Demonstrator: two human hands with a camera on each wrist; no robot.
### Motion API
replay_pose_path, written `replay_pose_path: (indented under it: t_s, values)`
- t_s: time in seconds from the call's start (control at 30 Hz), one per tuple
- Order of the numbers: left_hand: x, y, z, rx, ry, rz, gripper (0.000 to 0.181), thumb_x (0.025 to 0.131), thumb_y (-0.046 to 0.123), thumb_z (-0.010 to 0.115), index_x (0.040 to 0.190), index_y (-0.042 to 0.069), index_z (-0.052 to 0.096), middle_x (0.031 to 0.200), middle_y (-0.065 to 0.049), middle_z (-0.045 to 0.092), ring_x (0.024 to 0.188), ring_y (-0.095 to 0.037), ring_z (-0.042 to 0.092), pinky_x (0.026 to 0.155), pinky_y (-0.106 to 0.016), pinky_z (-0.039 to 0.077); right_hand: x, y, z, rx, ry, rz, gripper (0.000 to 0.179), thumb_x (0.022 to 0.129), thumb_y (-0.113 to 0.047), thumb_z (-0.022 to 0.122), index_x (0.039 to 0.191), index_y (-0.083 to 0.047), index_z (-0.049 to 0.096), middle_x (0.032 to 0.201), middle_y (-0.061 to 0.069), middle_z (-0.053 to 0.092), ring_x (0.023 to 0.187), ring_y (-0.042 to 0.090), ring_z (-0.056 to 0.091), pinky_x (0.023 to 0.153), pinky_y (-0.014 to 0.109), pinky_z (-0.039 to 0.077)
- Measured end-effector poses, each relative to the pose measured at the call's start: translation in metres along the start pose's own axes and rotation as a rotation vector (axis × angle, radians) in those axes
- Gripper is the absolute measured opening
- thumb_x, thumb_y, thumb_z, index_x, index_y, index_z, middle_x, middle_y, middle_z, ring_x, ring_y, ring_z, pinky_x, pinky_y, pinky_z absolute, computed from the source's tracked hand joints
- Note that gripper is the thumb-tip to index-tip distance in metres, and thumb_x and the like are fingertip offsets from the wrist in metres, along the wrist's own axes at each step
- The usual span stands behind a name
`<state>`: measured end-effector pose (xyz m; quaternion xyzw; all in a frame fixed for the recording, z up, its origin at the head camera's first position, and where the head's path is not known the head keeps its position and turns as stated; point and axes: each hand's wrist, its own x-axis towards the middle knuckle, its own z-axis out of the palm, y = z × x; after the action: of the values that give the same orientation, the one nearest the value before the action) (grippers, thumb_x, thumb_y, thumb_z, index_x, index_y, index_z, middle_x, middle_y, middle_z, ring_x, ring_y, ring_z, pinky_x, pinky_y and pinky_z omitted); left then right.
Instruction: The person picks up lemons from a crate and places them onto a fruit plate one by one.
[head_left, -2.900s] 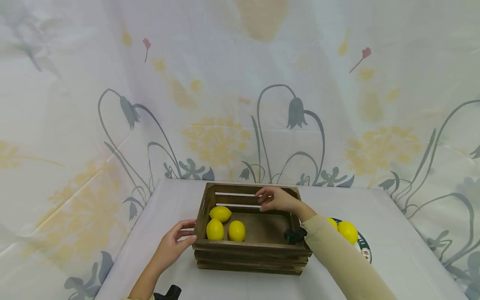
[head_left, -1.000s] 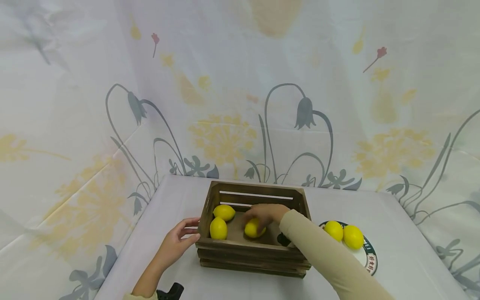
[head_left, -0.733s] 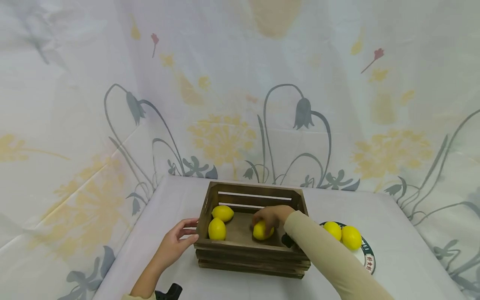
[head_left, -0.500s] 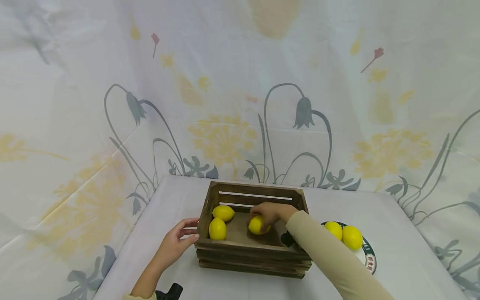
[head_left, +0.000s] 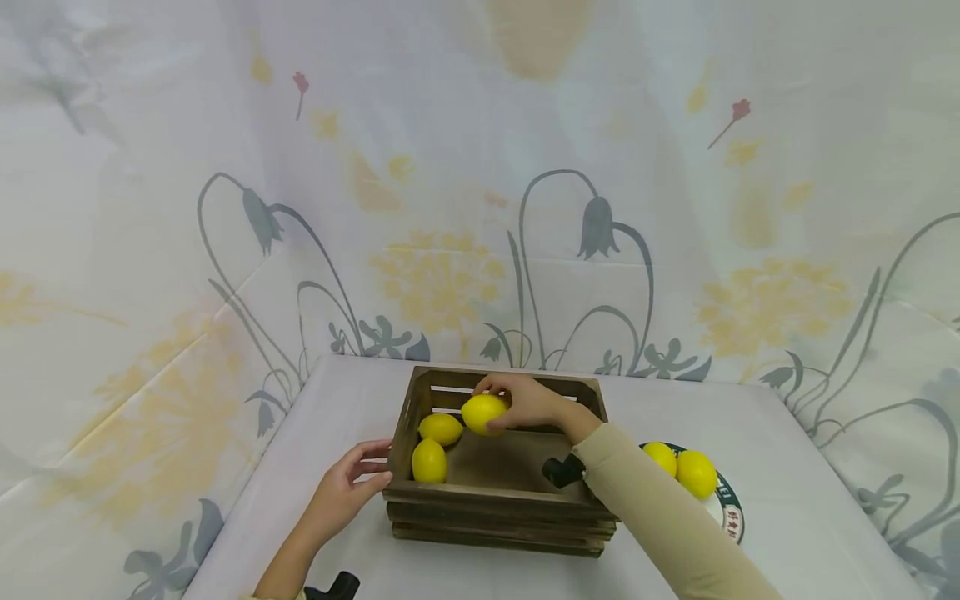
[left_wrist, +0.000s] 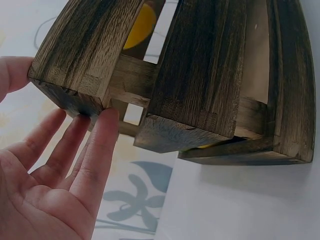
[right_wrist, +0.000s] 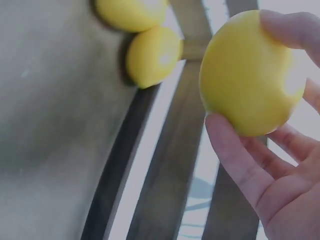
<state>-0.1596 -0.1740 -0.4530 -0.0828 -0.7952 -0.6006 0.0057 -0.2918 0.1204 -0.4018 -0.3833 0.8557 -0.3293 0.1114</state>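
Observation:
My right hand [head_left: 528,402] holds a yellow lemon [head_left: 483,414] between thumb and fingers, raised above the floor of the brown wooden crate [head_left: 501,492]. Close up in the right wrist view, the same lemon [right_wrist: 250,75] sits in the fingertips. Two other lemons lie at the crate's left end, one toward the back [head_left: 441,429] and one at the front corner [head_left: 429,462]. Fairly straight, the fingers of my left hand [head_left: 341,492] touch the outside of the crate's left end; the left wrist view has their tips [left_wrist: 106,117] against the dark slats.
Right of the crate stands a white plate with a dark green lettered rim [head_left: 733,521], partly behind the right sleeve. Two lemons [head_left: 697,475] rest on it. A white cloth [head_left: 810,500] covers the table, and a flower-printed curtain [head_left: 465,208] hangs behind.
My right hand, over the crate with nothing in it at first, took hold of the lemon on the crate floor, and has lifted it up and leftward. The left hand stays at the crate.

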Motion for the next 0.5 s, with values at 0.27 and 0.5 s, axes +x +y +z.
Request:
replay_pose_path:
  t_s: [0.27, 0.5]
  values:
    - [0.000, 0.000, 0.000, -0.002, -0.001, 0.000, 0.043, 0.086, 0.012, 0.067, 0.125, 0.002, 0.053, 0.122, -0.014, 0.055, 0.103, -0.027, 0.056, 0.079, -0.027, 0.051, -0.012, -0.016, -0.007, 0.156, 0.153, 0.079, 0.051, 0.078, -0.027, 0.074, 0.123, -0.014, 0.055, 0.106, 0.008, 0.059, 0.081, 0.018, 0.056, 0.061, 0.032, 0.053]
    - [-0.001, 0.002, 0.001, -0.010, 0.003, -0.010, 0.043, 0.086, 0.011, 0.067, 0.125, 0.002, 0.053, 0.122, -0.014, 0.055, 0.104, -0.027, 0.055, 0.080, -0.028, 0.052, -0.024, -0.027, -0.013, 0.128, 0.377, 0.074, 0.050, 0.078, -0.028, 0.075, 0.123, -0.012, 0.059, 0.101, 0.008, 0.059, 0.076, 0.019, 0.055, 0.059, 0.032, 0.051]
